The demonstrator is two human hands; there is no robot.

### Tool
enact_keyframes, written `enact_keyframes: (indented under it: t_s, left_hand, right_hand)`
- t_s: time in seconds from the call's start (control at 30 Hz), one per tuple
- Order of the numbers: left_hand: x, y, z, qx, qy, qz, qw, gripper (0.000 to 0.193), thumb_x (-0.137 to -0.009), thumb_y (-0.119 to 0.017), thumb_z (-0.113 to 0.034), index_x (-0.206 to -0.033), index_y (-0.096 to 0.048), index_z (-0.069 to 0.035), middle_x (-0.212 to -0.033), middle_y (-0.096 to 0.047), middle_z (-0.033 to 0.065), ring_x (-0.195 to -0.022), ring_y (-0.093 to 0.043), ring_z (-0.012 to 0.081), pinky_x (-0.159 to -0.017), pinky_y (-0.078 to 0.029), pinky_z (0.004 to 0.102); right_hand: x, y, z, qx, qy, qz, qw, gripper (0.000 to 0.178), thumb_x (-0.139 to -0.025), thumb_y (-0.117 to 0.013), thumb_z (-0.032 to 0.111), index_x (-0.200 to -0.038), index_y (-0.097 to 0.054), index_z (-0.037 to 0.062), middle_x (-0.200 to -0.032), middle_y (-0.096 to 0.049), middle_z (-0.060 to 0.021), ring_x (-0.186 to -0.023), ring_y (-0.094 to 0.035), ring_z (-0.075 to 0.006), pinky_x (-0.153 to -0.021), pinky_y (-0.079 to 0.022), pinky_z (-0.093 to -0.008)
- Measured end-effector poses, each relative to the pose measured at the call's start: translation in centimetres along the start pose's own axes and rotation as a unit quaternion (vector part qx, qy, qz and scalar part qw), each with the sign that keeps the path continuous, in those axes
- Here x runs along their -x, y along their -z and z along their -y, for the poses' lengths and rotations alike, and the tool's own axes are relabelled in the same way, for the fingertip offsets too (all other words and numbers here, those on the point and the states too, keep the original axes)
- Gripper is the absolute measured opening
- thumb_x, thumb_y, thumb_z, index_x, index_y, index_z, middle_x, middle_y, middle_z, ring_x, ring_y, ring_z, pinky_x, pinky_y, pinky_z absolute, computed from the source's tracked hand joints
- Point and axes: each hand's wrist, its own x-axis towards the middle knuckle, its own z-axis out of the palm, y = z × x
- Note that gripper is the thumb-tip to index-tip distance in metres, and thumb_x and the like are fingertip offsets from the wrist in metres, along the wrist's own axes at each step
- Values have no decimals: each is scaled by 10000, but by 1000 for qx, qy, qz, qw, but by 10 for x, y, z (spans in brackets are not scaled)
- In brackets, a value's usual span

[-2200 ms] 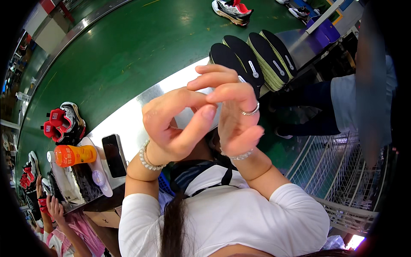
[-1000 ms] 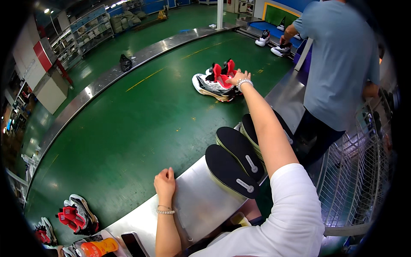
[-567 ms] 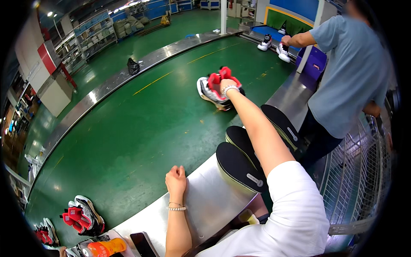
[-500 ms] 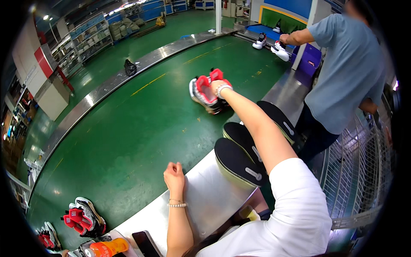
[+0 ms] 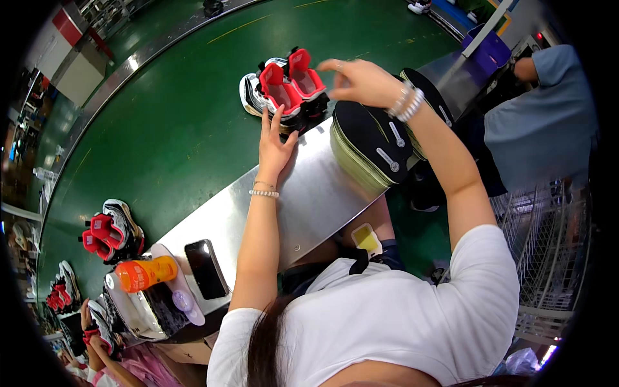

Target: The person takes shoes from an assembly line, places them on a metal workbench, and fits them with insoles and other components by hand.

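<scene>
A pair of white, black and red sneakers (image 5: 278, 88) stands side by side on the green surface, red-lined openings showing. My left hand (image 5: 276, 145) is open over the metal ledge, fingers spread, the fingertips appearing to touch the left sneaker. To the right of the pair hovers my right hand (image 5: 361, 80), slightly blurred, its index finger stretched toward the sneakers and nothing seen in it. Just below that hand, stacks of black insoles (image 5: 371, 132) with yellow-green edges rest on the ledge. Part of the farther stack is hidden behind my right arm.
On the metal ledge (image 5: 242, 213) lie a phone (image 5: 207, 267) and an orange drink bottle (image 5: 147, 273) beside a box. More red-lined sneakers (image 5: 111, 235) stand at the left, near another person's hands. A person in a blue shirt (image 5: 548, 122) is at the right, near a wire rack (image 5: 548, 251).
The sneakers have moved nearer and to the left, toward the ledge. My right hand has let go of them and drawn back; my left hand has unfolded and reached up to the left sneaker.
</scene>
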Motion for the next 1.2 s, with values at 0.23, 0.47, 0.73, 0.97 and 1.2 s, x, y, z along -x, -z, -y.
enact_keyframes:
  t_s: [0.23,0.47,0.73,0.97,1.2]
  left_hand:
    - [1,-10,5,-47,19,-72,996,408,-719,-646,-202,-1093,-505,-123,-1303,-326,202,-1099,-430,373,-872,-407,374]
    - [-1,-15,-13,-5,107,-121,987,336,-695,-676,-214,-981,-536,-103,-1223,-385,230,-1124,-399,373,-907,-363,381]
    - [-41,7,20,93,59,-223,969,596,-707,-611,-111,-1211,-316,8,-1209,-412,209,-1122,-418,269,-918,-347,319]
    - [-69,18,26,-77,159,-100,979,342,-716,-557,-188,-1019,-544,-32,-889,-598,212,-844,-569,372,-772,-448,413]
    - [-71,35,44,-44,173,-46,983,297,-722,-550,-214,-961,-574,-39,-848,-598,226,-826,-572,373,-752,-452,410]
  right_hand:
    - [89,-46,-9,169,-153,84,970,747,-639,-660,455,-1239,-394,97,-825,-607,-157,-763,-602,-308,-661,-488,-380]
    - [106,-68,0,214,-145,34,965,786,-637,-681,418,-1279,-353,103,-837,-560,-160,-696,-601,-283,-598,-494,-346]
    - [92,2,37,120,-29,-121,985,541,-703,-636,283,-1163,-465,56,-940,-534,-144,-736,-591,-301,-640,-487,-377]
    - [-22,-18,39,285,88,18,954,157,-692,-585,170,-771,-643,47,-832,-596,-145,-736,-612,-261,-633,-494,-359]
    - [-89,-56,64,304,122,147,933,216,-693,-600,228,-772,-652,35,-758,-632,-148,-735,-626,-272,-644,-501,-369]
